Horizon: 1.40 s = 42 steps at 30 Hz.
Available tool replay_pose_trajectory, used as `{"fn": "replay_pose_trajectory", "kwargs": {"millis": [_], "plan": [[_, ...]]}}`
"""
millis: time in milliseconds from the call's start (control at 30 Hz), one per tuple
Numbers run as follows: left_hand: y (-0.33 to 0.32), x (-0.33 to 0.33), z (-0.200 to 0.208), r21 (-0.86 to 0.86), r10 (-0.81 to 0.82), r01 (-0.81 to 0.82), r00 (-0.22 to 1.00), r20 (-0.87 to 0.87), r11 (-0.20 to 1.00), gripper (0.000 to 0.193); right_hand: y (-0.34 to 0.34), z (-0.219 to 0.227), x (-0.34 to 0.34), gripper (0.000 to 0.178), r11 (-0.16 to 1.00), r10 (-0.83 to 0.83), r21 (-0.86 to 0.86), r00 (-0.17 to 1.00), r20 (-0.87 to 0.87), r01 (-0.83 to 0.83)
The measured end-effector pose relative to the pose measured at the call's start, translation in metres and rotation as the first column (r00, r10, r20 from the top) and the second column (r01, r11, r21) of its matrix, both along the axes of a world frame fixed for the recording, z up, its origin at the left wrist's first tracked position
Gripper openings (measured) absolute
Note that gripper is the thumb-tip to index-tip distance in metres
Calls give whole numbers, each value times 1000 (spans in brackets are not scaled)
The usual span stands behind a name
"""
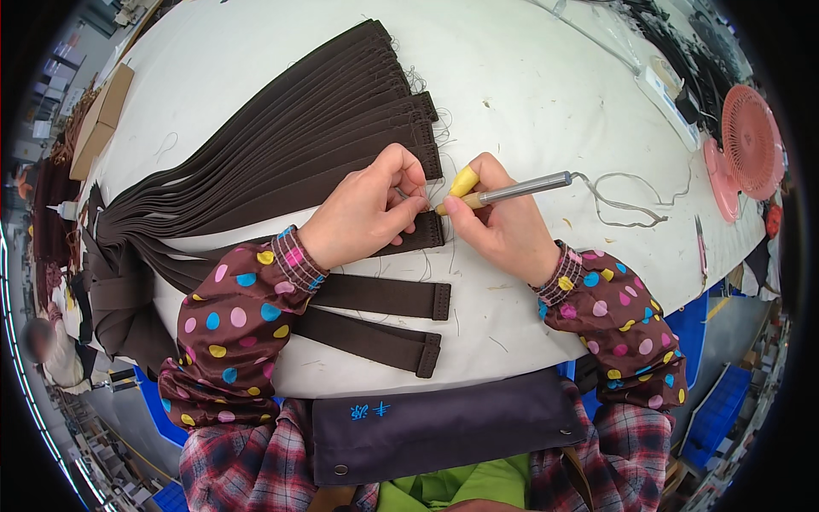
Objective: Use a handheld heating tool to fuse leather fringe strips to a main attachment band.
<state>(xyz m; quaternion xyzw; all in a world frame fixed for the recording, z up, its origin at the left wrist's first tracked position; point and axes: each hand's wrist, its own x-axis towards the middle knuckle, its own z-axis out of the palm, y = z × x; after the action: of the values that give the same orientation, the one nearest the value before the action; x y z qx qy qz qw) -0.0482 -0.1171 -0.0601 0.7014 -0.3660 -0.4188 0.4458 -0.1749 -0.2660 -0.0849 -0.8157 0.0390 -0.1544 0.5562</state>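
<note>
Table [546,111] wht, w/ brn straps [299,115]; floor [728,335] gray.

White table [546,94], dark straps [281,145], possibly thread scraps [499,344]

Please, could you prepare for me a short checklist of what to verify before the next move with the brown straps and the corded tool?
1. Right grip holds the pen-shaped tool: ok.
2. Yellow cover is on a right fingertip: ok.
3. Left grip is at the end of a brown strap: ok; whether it pinches a thread there: cannot tell.
4. Tool's cord lies away from the straps: ok, it runs off to the right.
5. Strap ends are free of loose threads: not ok, many stick out along the fanned stack.
6. Tool is hot: cannot tell, nothing visible shows it.
</note>
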Motion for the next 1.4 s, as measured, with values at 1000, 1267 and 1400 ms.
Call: {"fn": "replay_pose_trajectory", "kwargs": {"millis": [1000, 1267, 1400], "plan": [[20, -5, 15, 197, -193, 61, 604, 773, 979, 34, -3, 9, -7, 24, 954, 4, -300, 1000, -12, -7], [18, -6, 27, 219, -182, 42, 719, 671, 975, 30, 3, 5, -1, 24, 898, -41, -424, 982, 183, 116], [27, -16, 22, 43, -61, 43, 638, 768, 998, 27, -14, 6, 1, 20, 932, -238, -238, 957, 166, 273]]}}
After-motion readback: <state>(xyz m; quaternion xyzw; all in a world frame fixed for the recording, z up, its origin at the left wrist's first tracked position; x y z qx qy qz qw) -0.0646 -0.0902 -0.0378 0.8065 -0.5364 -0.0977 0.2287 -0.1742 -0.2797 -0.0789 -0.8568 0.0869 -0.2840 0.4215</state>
